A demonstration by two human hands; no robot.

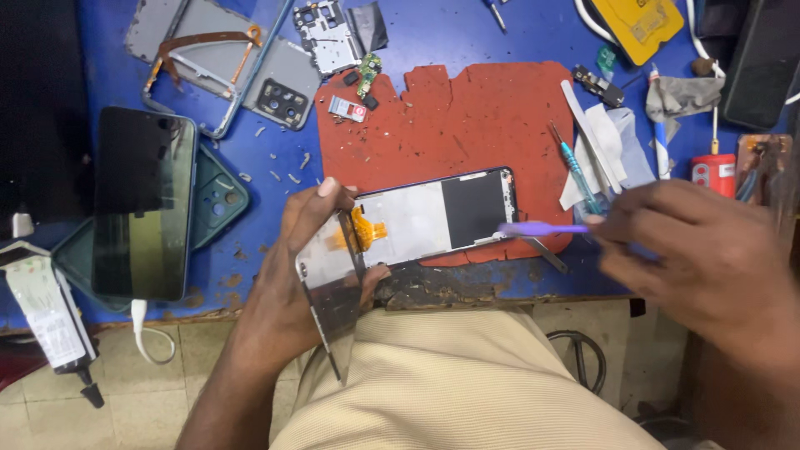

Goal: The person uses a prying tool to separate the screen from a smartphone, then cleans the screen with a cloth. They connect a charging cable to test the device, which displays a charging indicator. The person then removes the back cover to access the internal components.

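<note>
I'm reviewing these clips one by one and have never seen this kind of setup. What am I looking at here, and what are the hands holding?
This is one view from a camera on the person's head, looking down at a blue workbench with a red mat. The left hand lifts a thin panel off an opened phone, where an orange ribbon cable shows. The right hand holds a purple pry tool against the phone's edge. Around lie another phone, a grey back cover and a small circuit board.

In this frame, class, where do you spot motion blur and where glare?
Head view: the right hand and its purple plastic tool are smeared by motion; the shiny detached screen panel in the left hand reflects light; the black upright phone shows faint reflections.
</note>
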